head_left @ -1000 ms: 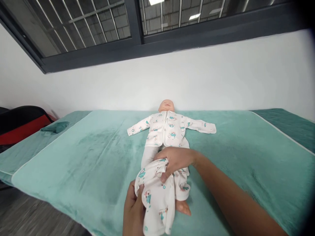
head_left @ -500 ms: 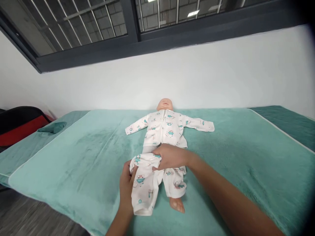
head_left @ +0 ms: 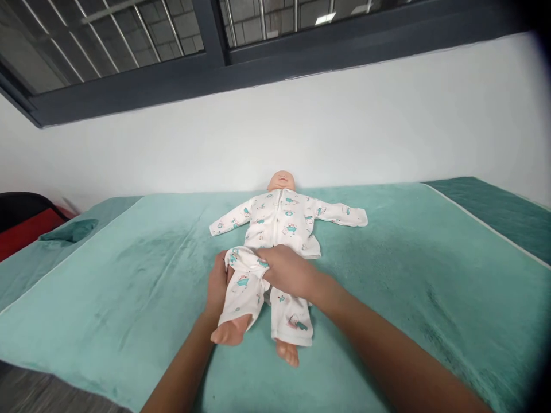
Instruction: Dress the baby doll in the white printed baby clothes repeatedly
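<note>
A baby doll [head_left: 282, 180] lies on its back, head toward the wall and arms spread. It wears a white printed jacket [head_left: 279, 218]. Both its legs are inside matching white pants [head_left: 243, 287], and both feet stick out at the cuffs. My left hand [head_left: 218, 281] grips the bunched waistband at the left side, its fingers partly hidden by the cloth. Closed on the waistband near the middle is my right hand [head_left: 286, 269], just below the jacket hem. The doll's hips are hidden behind my right hand and the cloth.
A green blanket [head_left: 142, 275] covers the surface under the doll. Behind it rises a white wall [head_left: 301, 132] with a dark-framed window [head_left: 215, 34]. At the far left stands a red and black object [head_left: 30, 218]. The floor [head_left: 47, 390] shows at lower left.
Both hands have pulled the waistband up toward the jacket. The left foot in view has come out of its cuff. The view has shifted slightly.
</note>
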Demonstrator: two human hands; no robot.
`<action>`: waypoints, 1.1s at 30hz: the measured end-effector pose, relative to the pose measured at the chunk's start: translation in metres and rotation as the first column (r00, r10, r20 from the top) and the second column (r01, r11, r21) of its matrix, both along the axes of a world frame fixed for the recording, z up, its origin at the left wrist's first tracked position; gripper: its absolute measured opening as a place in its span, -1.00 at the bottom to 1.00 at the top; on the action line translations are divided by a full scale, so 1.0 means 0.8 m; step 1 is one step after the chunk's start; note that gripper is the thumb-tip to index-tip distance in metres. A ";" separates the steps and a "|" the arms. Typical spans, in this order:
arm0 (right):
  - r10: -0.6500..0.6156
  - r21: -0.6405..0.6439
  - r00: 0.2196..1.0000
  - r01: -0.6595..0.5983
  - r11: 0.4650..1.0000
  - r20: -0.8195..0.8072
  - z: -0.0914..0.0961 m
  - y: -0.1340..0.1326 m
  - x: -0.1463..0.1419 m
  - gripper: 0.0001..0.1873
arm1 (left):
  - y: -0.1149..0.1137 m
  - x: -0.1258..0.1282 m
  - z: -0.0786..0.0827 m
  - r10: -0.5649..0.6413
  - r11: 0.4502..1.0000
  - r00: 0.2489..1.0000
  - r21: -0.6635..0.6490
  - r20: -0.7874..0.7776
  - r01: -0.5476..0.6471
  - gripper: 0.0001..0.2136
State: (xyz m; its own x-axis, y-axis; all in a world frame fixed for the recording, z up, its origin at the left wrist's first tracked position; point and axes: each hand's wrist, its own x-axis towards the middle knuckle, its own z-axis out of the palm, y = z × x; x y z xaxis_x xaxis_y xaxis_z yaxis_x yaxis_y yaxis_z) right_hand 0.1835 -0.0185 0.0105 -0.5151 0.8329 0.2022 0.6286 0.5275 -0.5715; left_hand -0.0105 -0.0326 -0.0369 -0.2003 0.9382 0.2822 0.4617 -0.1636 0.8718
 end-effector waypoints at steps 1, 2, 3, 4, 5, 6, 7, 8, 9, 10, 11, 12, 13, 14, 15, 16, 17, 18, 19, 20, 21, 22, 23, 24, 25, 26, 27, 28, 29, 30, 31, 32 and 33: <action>-0.065 0.040 0.998 0.065 0.997 0.023 -0.003 0.000 -0.004 -0.83 | 0.002 -0.001 -0.001 -0.008 1.000 1.000 0.023 -0.014 0.008 -0.71; -0.124 0.071 0.991 0.120 0.990 0.045 -0.005 0.000 -0.007 -0.82 | 0.004 -0.002 -0.002 -0.017 0.999 1.000 0.037 -0.018 0.018 -0.71; -0.167 0.092 0.984 0.161 0.983 0.068 -0.007 0.000 -0.010 -0.81 | 0.005 -0.003 -0.003 -0.031 0.999 0.999 0.036 -0.023 0.032 -0.70; -0.188 0.102 0.978 0.179 0.979 0.088 -0.009 0.000 -0.012 -0.81 | 0.005 -0.005 -0.004 -0.048 0.999 0.999 0.016 -0.009 0.048 -0.71; -0.183 0.105 0.978 0.172 0.979 0.100 -0.009 -0.001 -0.013 -0.81 | 0.006 -0.007 -0.005 -0.063 0.998 0.998 -0.012 0.015 0.063 -0.72; -0.162 0.101 0.982 0.152 0.983 0.099 -0.008 -0.001 -0.013 -0.82 | 0.006 -0.009 -0.006 -0.077 0.996 0.996 -0.042 0.052 0.079 -0.73; -0.128 0.090 0.988 0.121 0.989 0.081 -0.006 -0.002 -0.010 -0.84 | 0.007 -0.012 -0.006 -0.095 0.992 0.990 -0.068 0.105 0.103 -0.73; -0.078 0.072 0.996 0.075 0.995 0.048 -0.002 -0.003 -0.007 -0.88 | 0.008 -0.015 -0.006 -0.112 0.988 0.979 -0.085 0.172 0.128 -0.72; -0.021 0.044 1.000 0.020 0.999 0.002 0.004 -0.004 -0.002 -0.91 | 0.009 -0.018 -0.006 -0.124 0.984 0.962 -0.094 0.243 0.150 -0.69; 0.036 0.005 0.998 -0.036 0.999 -0.057 0.010 -0.005 0.005 -0.89 | 0.011 -0.020 -0.004 -0.132 0.980 0.941 -0.104 0.311 0.171 -0.65; 0.084 -0.039 0.989 -0.090 0.995 -0.125 0.018 -0.005 0.011 -0.82 | 0.013 -0.022 -0.001 -0.137 0.973 0.921 -0.122 0.365 0.193 -0.60; 0.119 -0.087 0.972 -0.139 0.987 -0.200 0.025 -0.006 0.018 -0.76 | 0.015 -0.022 0.003 -0.135 0.966 0.905 -0.148 0.403 0.210 -0.58; 0.130 -0.132 0.951 -0.173 0.976 -0.279 0.031 -0.005 0.025 -0.71 | 0.019 -0.021 0.008 -0.135 0.958 0.895 -0.176 0.425 0.228 -0.58; 0.113 -0.167 0.929 -0.182 0.969 -0.352 0.036 -0.004 0.032 -0.69 | 0.022 -0.019 0.015 -0.143 0.947 0.890 -0.202 0.432 0.250 -0.61; 0.070 -0.182 0.906 -0.159 0.970 -0.418 0.040 -0.003 0.038 -0.69 | 0.027 -0.016 0.022 -0.164 0.936 0.889 -0.217 0.427 0.277 -0.65; 0.010 -0.174 0.880 -0.105 0.979 -0.475 0.041 0.000 0.043 -0.70 | 0.031 -0.013 0.030 -0.191 0.928 0.894 -0.221 0.404 0.299 -0.69; -0.063 -0.147 0.853 -0.016 0.989 -0.518 0.040 0.003 0.048 -0.70 | 0.036 -0.008 0.038 -0.219 0.925 0.907 -0.218 0.360 0.310 -0.71; -0.139 -0.102 0.829 0.099 0.990 -0.542 0.038 0.007 0.052 -0.70 | 0.040 -0.004 0.046 -0.254 0.925 0.923 -0.206 0.290 0.319 -0.72; -0.209 -0.042 0.816 0.222 0.974 -0.539 0.034 0.011 0.056 -0.71 | 0.044 0.001 0.053 -0.301 0.924 0.934 -0.185 0.193 0.336 -0.72; -0.271 0.023 0.819 0.327 0.945 -0.506 0.030 0.015 0.058 -0.73 | 0.048 0.006 0.059 -0.352 0.919 0.933 -0.159 0.082 0.360 -0.70; -0.318 0.090 0.840 0.394 0.915 -0.439 0.025 0.017 0.060 -0.75 | 0.050 0.011 0.063 -0.401 0.910 0.915 -0.133 -0.035 0.394 -0.69; -0.350 0.157 0.875 0.418 0.895 -0.336 0.020 0.019 0.060 -0.74 | 0.051 0.016 0.066 -0.440 0.897 0.886 -0.109 -0.147 0.428 -0.67; -0.364 0.219 0.906 0.408 0.886 -0.215 0.016 0.019 0.058 -0.71 | 0.052 0.022 0.068 -0.459 0.888 0.852 -0.088 -0.253 0.452 -0.63; -0.367 0.268 0.925 0.380 0.885 -0.097 0.012 0.018 0.056 -0.68 | 0.051 0.027 0.069 -0.452 0.886 0.820 -0.072 -0.350 0.458 -0.58; -0.367 0.303 0.930 0.348 0.887 0.004 0.009 0.015 0.052 -0.65 | 0.050 0.032 0.069 -0.422 0.895 0.795 -0.058 -0.436 0.443 -0.55; -0.370 0.327 0.925 0.325 0.887 0.084 0.007 0.012 0.048 -0.66 | 0.048 0.038 0.068 -0.377 0.909 0.771 -0.043 -0.513 0.415 -0.53; -0.384 0.344 0.913 0.319 0.883 0.140 0.006 0.009 0.044 -0.70 | 0.047 0.043 0.068 -0.331 0.922 0.742 -0.030 -0.583 0.387 -0.55; -0.405 0.352 0.898 0.328 0.877 0.173 0.006 0.006 0.040 -0.76 | 0.046 0.047 0.068 -0.289 0.933 0.710 -0.021 -0.643 0.361 -0.59; -0.424 0.351 0.885 0.342 0.872 0.190 0.005 0.004 0.036 -0.82 | 0.045 0.052 0.068 -0.250 0.942 0.679 -0.011 -0.690 0.335 -0.65; -0.436 0.344 0.879 0.355 0.869 0.194 0.005 0.004 0.034 -0.86 | 0.045 0.055 0.069 -0.216 0.950 0.657 -0.002 -0.723 0.311 -0.72; -0.439 0.336 0.879 0.363 0.869 0.184 0.006 0.004 0.033 -0.86 | 0.046 0.057 0.069 -0.187 0.957 0.648 0.011 -0.739 0.289 -0.78; -0.433 0.324 0.888 0.368 0.872 0.157 0.006 0.006 0.033 -0.84 | 0.047 0.058 0.070 -0.165 0.963 0.657 0.023 -0.736 0.267 -0.81; -0.415 0.301 0.903 0.367 0.880 0.113 0.007 0.009 0.036 -0.83 | 0.049 0.058 0.071 -0.142 0.971 0.691 0.037 -0.709 0.237 -0.82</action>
State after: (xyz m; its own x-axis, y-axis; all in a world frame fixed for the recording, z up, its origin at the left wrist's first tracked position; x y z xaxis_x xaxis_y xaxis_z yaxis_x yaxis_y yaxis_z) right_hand 0.2122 -0.0114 0.0161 -0.2044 0.9005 0.3839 0.8893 0.3347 -0.3116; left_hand 0.0358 0.0067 0.0195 0.2771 0.8844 0.3755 0.8757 -0.3933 0.2801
